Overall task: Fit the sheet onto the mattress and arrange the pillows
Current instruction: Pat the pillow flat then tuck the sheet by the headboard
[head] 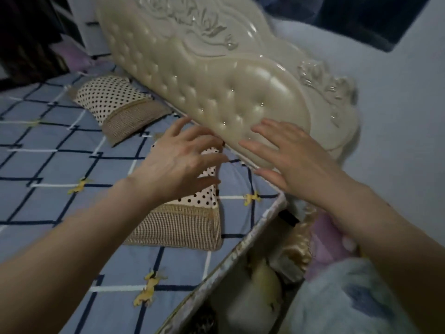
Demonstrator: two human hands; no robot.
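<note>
Both hands hover with fingers spread and released, holding nothing: the left hand (179, 160) above the near pillow (183, 220), the right hand (286, 160) before the tufted headboard (204, 75). The far pillow (115, 104) lies left along the headboard. The blue checked sheet (48, 165) covers the mattress (216, 268).

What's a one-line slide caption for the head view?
Both open hands, left hand and right hand, reach over the near pillow.

glossy tufted headboard (216, 92); matt cloth sheet (48, 153)
</note>
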